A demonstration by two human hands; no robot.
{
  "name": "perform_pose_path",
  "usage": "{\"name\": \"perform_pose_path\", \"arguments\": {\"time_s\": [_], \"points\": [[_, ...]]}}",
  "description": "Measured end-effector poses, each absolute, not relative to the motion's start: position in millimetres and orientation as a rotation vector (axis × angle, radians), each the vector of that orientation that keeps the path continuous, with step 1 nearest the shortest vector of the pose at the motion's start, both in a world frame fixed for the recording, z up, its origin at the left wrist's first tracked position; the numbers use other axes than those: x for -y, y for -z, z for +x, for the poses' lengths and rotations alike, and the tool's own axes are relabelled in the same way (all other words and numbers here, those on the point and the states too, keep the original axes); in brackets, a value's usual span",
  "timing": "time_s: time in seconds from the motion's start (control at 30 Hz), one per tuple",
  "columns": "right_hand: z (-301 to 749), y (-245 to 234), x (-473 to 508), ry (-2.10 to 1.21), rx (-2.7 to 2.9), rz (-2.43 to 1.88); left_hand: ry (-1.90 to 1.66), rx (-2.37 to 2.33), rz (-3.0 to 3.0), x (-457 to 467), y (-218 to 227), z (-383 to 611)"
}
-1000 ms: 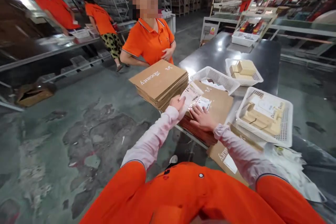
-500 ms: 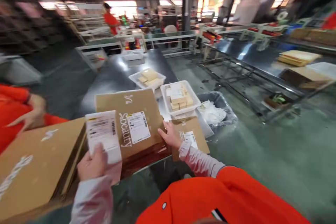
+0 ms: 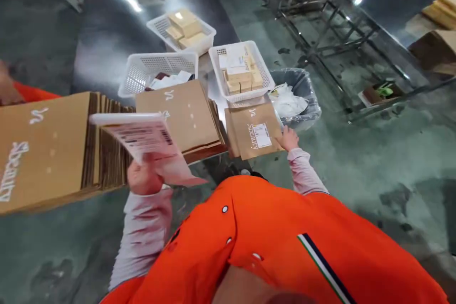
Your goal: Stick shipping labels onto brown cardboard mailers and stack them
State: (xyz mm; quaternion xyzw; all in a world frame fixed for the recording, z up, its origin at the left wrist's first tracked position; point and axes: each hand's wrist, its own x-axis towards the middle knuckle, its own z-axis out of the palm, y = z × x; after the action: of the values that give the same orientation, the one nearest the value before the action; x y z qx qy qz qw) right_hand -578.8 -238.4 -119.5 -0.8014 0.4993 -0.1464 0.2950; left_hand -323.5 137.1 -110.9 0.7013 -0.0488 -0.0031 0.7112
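My left hand [image 3: 144, 175] grips a sheaf of printed shipping labels [image 3: 142, 135], tilted and bending over at its lower end. My right hand [image 3: 289, 139] is at the right edge of a flattened cardboard box [image 3: 245, 126] with white "Sbeauty" print and a stuck-on label [image 3: 262, 136]. Its fingers close on that edge, partly hidden. Beneath it lies more flat cardboard. Between my hands is a stack of flattened boxes [image 3: 185, 109], its top one showing no label. A larger stack of flattened boxes [image 3: 46, 152] stands left of my left hand.
Behind the stacks are a white basket with small boxes [image 3: 261, 66], another basket [image 3: 210, 40] and a third basket [image 3: 133, 73] holding small items. A lined bin [image 3: 309, 99] stands right. Another person's hand [image 3: 9, 88] is far left. A metal table frame [image 3: 327, 52] stands beyond.
The labelled box is gone from the middle stack's top. My right hand has moved right to the labelled box at the right. My view has tipped down; the left hand still holds the labels.
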Motion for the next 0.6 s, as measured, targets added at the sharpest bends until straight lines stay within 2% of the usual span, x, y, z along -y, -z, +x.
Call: {"name": "perform_pose_path", "arguments": {"time_s": [0.1, 0.17, 0.3, 0.43, 0.6], "points": [[-512, 107, 177, 0.319, -0.649, -2.27, 0.103, 0.102, 1.518, -113, 121, -349], [-473, 97, 131, 0.273, -0.24, -2.091, 0.264, 0.252, 1.586, -105, 119, -363], [-436, 88, 73, 0.231, -0.228, -1.796, 0.574, 0.434, 1.47, -104, 106, -371], [-422, 84, 70, -0.025, -0.104, -1.86, 0.457, 0.198, 1.375, -107, 106, -370], [-405, 74, 75, -0.117, -0.012, -1.962, 0.212, -0.013, 1.485, -95, 123, -384]]}}
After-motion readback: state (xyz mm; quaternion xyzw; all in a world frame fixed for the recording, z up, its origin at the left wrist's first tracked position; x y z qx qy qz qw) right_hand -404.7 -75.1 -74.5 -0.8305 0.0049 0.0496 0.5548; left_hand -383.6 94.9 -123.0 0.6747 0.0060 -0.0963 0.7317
